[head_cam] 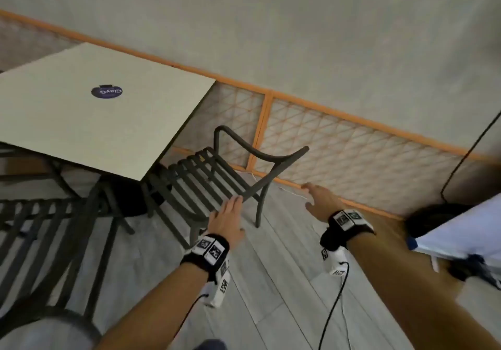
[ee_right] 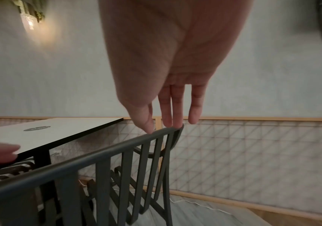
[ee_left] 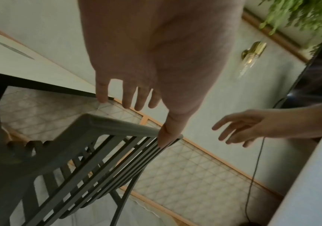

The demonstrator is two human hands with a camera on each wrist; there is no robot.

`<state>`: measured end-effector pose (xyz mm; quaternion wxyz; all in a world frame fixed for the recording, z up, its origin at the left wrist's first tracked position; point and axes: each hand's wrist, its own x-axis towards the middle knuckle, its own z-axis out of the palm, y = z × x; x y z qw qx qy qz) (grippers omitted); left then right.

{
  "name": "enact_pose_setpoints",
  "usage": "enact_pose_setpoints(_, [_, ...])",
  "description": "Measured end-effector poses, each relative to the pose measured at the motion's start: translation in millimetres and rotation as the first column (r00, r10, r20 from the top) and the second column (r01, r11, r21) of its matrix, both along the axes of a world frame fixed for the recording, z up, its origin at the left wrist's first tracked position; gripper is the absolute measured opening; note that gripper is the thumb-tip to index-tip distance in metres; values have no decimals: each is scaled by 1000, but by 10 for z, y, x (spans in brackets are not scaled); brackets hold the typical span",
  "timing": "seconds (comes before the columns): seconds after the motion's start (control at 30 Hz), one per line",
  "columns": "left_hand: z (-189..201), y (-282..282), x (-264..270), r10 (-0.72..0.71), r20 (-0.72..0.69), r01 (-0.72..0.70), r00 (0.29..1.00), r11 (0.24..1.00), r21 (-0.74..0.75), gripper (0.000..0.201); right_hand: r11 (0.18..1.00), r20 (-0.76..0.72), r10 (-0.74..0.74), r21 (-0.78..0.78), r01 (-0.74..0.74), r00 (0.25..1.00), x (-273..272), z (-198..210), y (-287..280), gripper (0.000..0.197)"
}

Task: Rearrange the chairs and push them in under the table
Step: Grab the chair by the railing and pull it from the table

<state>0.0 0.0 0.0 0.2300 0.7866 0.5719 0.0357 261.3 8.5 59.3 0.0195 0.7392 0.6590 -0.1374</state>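
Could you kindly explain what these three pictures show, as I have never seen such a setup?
There is no machine: a person wears three cameras. One picture comes from the head, looking down at both hands; the other two look along each wrist at the fingers. The left hand reaches with straight fingers to the back of a dark metal slatted chair, its thumb seemingly touching the top rail. The right hand is open beside the chair, holding nothing. The beige square table bears a dark round sticker.

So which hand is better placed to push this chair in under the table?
Probably the left hand: its thumb already touches the chair's top rail. The right hand is open beside the chair, touching nothing.
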Motion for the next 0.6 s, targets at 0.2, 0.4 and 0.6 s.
enact_pose_setpoints(0.2, [-284, 493, 300, 61, -80, -72, 995, 989, -133, 81, 986, 104, 166, -17, -166, 981, 322, -254, 1207, 63])
enact_pose_setpoints(0.4, [-435, 891, 303, 127, 49, -108, 991, 952, -286, 61, 945, 246, 320, -150, -290, 915, 556, -737, 2089, 50])
enact_pose_setpoints(0.6, [-463, 920, 358, 143, -24, -144, 989, 941, -308, 64, 901, 272, 413, -263, -345, 869, 674, -915, 2505, 26])
